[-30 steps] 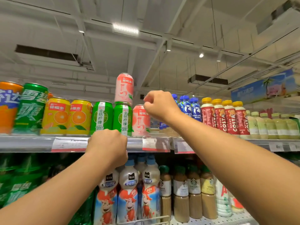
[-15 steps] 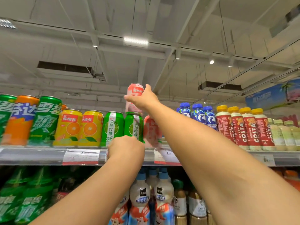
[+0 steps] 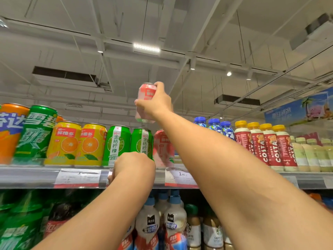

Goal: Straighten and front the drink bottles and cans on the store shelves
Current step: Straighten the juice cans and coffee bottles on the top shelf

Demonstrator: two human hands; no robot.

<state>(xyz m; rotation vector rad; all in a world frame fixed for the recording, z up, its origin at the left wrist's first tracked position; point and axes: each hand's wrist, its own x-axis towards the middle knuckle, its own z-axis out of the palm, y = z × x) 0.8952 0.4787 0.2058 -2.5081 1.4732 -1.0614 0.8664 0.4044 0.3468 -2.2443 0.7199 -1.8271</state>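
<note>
My right hand (image 3: 157, 104) grips a pink can (image 3: 146, 92) and holds it in the air just above the top shelf's row, over a green can (image 3: 141, 141). A second pink can (image 3: 162, 148) stands on the shelf to the right of that green one, partly behind my right forearm. My left hand (image 3: 134, 166) is lower, with its fingers curled over the shelf's front rail (image 3: 36, 177) in front of the green can. Another green can (image 3: 117, 143), two yellow orange-drink cans (image 3: 79, 143) and large green and orange cans (image 3: 34, 130) fill the row to the left.
Right of my arm stand blue-capped bottles (image 3: 214, 126), red Costa bottles (image 3: 266, 143) and pale bottles (image 3: 310, 154). Price tags (image 3: 77, 177) hang on the rail. The shelf below holds milk-drink bottles (image 3: 149, 224), coffee bottles (image 3: 194, 228) and green bottles (image 3: 19, 222).
My right hand went from a fist beside the cans up to the pink can stacked on the green can, took hold of it and lifted it off. The left hand stayed at the rail.
</note>
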